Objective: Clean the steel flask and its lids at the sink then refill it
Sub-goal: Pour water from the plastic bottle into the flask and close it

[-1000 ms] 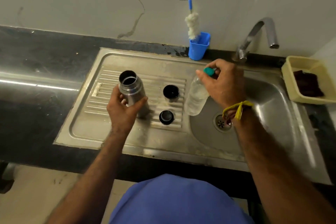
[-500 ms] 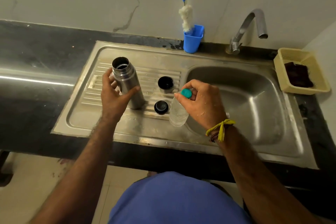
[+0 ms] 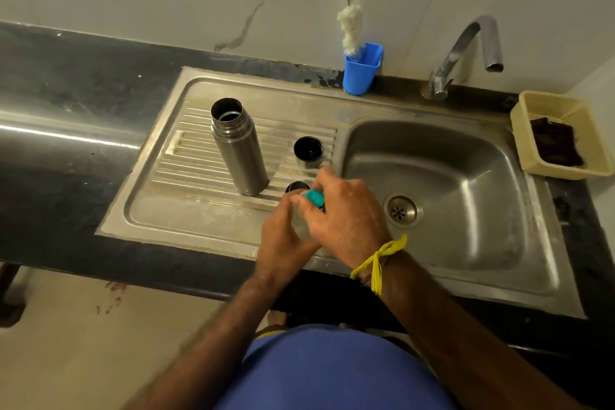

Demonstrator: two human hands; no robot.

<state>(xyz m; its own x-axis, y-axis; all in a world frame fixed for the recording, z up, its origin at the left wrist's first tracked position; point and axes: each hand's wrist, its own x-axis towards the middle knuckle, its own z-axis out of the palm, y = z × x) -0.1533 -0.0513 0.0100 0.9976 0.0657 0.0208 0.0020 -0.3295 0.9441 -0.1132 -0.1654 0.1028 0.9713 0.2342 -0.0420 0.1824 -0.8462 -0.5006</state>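
Now both hands on plastic bottle (image 3: 299, 221): left hand (image 3: 283, 240) grips body, right hand (image 3: 346, 220) pinches teal cap (image 3: 314, 198) (flask (image 3: 238, 146) upright, up-left of them).

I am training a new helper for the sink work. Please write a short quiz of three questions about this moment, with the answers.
1. True or false: the flask stands open and no hand holds it.
2. Which thing do both hands hold? A) brush B) bottle C) tap
3. Fill in: the right hand's fingers are at the bottle's teal ____.

Key:
1. True; it stands upright on the drainboard, alone.
2. B; the left hand grips the bottle and the right hand is at its top.
3. cap.
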